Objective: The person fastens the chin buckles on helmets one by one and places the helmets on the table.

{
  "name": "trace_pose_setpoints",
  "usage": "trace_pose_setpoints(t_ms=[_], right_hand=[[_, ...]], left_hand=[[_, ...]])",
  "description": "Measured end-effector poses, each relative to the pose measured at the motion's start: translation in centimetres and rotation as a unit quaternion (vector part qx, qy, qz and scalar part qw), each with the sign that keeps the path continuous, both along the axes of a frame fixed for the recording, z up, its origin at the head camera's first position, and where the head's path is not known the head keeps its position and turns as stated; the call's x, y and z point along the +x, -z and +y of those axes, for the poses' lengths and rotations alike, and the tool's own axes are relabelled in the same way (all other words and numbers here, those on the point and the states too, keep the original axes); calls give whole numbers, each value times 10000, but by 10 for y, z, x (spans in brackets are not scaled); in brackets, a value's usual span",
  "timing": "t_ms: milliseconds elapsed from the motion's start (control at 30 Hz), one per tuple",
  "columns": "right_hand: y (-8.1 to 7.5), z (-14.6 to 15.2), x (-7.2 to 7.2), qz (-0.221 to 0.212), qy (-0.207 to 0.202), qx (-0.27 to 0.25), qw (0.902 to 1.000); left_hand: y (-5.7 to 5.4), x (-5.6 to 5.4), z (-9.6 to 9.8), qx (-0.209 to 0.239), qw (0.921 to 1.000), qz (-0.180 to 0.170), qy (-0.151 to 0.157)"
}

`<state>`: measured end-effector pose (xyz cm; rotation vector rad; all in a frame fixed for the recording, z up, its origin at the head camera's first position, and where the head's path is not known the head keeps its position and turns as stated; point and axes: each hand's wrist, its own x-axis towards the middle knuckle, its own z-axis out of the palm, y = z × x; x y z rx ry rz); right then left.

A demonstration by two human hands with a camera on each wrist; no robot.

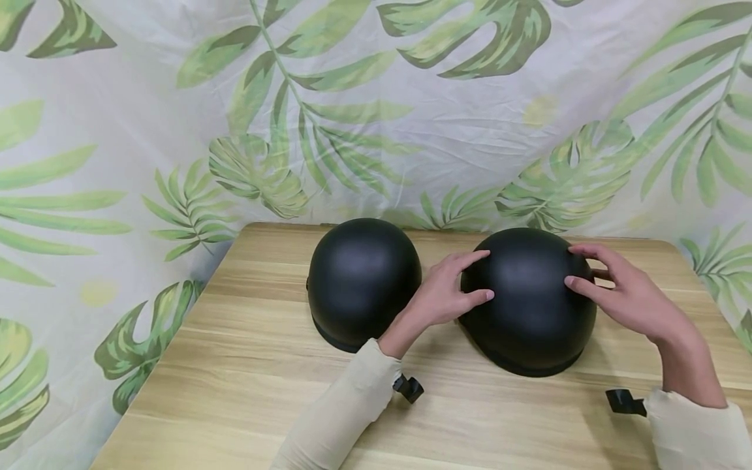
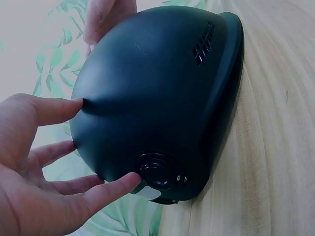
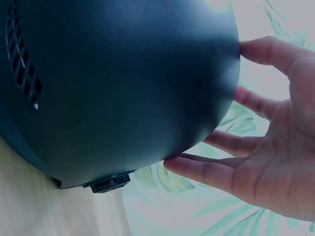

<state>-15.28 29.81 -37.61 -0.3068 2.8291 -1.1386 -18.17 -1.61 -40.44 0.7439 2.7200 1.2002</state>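
A glossy black helmet [image 1: 529,307] rests dome up on the right half of the table, between both hands. My left hand [image 1: 440,294] touches its left side with spread, nearly straight fingers and thumb. On the opposite side, my right hand [image 1: 631,297] sets its fingertips and thumb against the shell. The left wrist view shows a slotted vent [image 2: 203,44] near the brim and a round knob [image 2: 157,169] on the side, one fingertip right at the knob. Another vent [image 3: 22,64] and a side fitting [image 3: 109,182] appear in the right wrist view.
A second black helmet [image 1: 364,281] stands dome up to the left, close beside my left forearm. Both helmets sit toward the back of the wood-grain table [image 1: 235,372]. Behind it hangs a leaf-patterned cloth [image 1: 458,143]. Black camera mounts [image 1: 408,388] stick out from the sleeves.
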Motion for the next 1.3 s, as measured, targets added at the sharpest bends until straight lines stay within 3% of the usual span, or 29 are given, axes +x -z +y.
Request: trace_pose_setpoints(t_ms=[700,867,1100,1300], right_hand=[[-2,-2,2,-136,-101,102,9998],[-6,-3,3,-30,-98,136,9999],[-8,2,12,490,43,551,9973],[-1,11,31,893,336,898,9914]], left_hand=[[-5,-1,-3,-42,9998,-189,109],[-14,0,-14,-28,9997,-67,213],[-35,11,-54,272,9975,647,23],[-48,29,-102,198,9852,1674,-319]])
